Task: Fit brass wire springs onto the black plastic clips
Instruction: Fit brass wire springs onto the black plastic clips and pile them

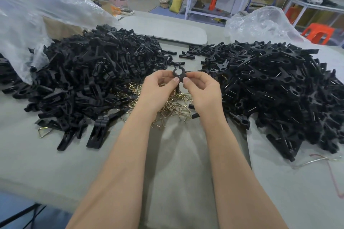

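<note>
A big heap of unsprung black pieces (89,80) is sprawling over the left side of the grey table (55,163), with a crumpled clear plastic bag (37,15) hanging over its far edge. A second heap of black clips (270,83), many showing thin wire, is filling the right side, and another clear bag (264,22) is lying behind it. A flat grey board (167,28) is resting at the back between the two heaps, and one loose wire spring (44,132) is lying by the near edge of the left heap. The pile of brass wire springs (175,106) is sitting in the gap between the heaps, and both wrists are partly covering it. Above that pile, the left hand (158,87) and the right hand (201,87) are meeting, each curling its fingers and pinching the same black plastic clip (178,72) between thumb and fingertips. The clip is standing upright in the air, showing a round ring-shaped opening at the top and a dark stem running down between the thumbs. Whether a spring is seated on it cannot be told.
</note>
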Tool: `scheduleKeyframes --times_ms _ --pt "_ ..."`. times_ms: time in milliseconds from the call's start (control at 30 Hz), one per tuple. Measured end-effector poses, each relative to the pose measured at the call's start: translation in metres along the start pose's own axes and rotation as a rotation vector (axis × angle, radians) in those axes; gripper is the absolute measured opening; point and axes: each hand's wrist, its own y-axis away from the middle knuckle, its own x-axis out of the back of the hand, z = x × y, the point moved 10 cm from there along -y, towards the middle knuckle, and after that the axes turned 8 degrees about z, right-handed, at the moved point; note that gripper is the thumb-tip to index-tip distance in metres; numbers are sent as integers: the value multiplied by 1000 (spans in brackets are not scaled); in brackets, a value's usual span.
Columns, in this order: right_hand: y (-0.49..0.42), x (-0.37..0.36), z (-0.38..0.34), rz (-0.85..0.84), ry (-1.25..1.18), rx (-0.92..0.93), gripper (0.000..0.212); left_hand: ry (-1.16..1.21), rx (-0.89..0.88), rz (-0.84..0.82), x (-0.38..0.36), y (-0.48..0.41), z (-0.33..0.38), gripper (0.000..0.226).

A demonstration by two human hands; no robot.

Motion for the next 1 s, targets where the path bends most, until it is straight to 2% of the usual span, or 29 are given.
scheduleKeyframes --times_ms 267,500,633,800,867,933,1000 --pt "-2 8 1 72 12 -2 10 8 -12 -2 -1 0 2 13" --pt "0 3 0 20 34 -1 13 66 15 -24 0 0 -2 14" --pt "0 -1 9 -50 -139 -130 14 182 69 -47 -3 0 -3 7" --pt "6 -18 10 -223 -458 -306 15 288 198 -194 -14 4 -9 40" --pt "7 -18 13 -184 -493 -367 6 340 185 -217 -14 5 -4 38" --pt "5 -11 17 -98 -280 -325 14 473 192 -118 -2 1 -2 28" --pt "4 -9 13 -111 265 -122 29 716 273 53 17 -5 -10 21"
